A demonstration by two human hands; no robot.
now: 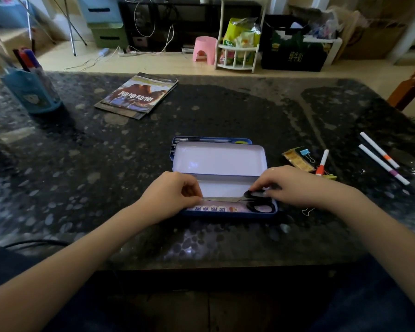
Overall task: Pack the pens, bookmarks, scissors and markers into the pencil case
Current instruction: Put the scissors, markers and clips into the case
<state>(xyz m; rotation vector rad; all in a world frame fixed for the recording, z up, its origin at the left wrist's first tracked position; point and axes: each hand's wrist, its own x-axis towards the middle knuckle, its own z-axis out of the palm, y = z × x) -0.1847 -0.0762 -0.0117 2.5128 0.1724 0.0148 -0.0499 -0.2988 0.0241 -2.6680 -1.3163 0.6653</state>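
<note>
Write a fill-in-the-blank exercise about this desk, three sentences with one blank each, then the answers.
1. Both hands, the left hand and the right hand, are on the black-handled ____ lying in the pencil case.
2. The two white markers lie on the table to the ____ of the case.
3. The lid of the case is ____.

Answers: scissors; right; open
</note>
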